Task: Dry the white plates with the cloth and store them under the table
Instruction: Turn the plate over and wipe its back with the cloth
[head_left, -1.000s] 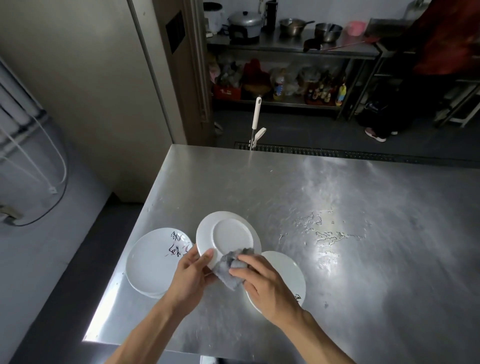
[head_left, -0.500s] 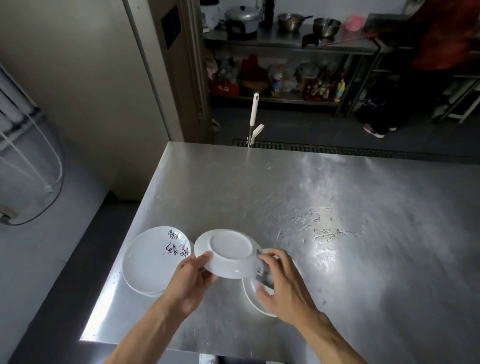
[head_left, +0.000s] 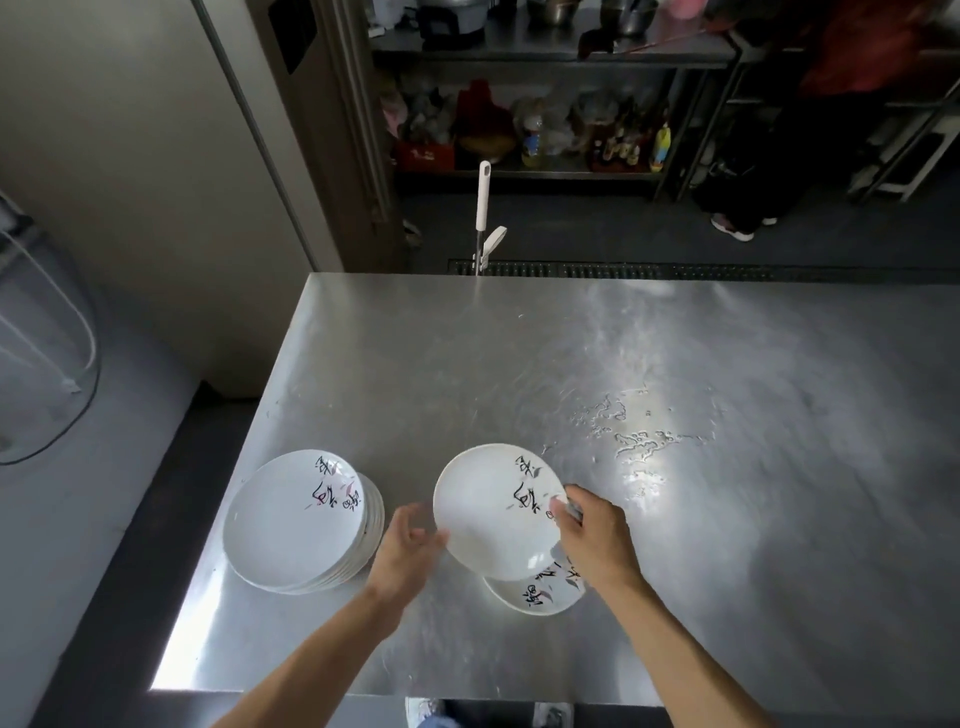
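Sitting near the left edge of the steel worktop (head_left: 727, 519) is a stack of white plates (head_left: 298, 522), face up, with black brush writing and a few pink marks on the top one. Beyond the worktop's far edge, a white mop handle (head_left: 483, 197) stands upright against the dark floor.

Just right of the stack, the left hand (head_left: 410, 543) is held above the worktop with relaxed, slightly bent fingers that reach towards the lower left rim of a single white plate (head_left: 488, 519). The hand is blurred, so I cannot tell whether the fingertips touch the rim. The plate is lifted off the worktop and tilted, with its written face up and towards the camera.

The right hand (head_left: 595, 538) grips the plate's right rim, thumb on the upper face and fingers curled behind. A sliver of grey at those fingers may be the cloth (head_left: 574, 512), but too little of it shows to be sure. The two hands are apart, one on each side of the plate.

Below the raised plate and the right wrist, another plate (head_left: 540, 592) lies flat on the worktop, partly covered. Further right, small pools of water (head_left: 644, 441) glint on the steel. Behind, a metal shelf (head_left: 545, 171) holds bottles and jars.
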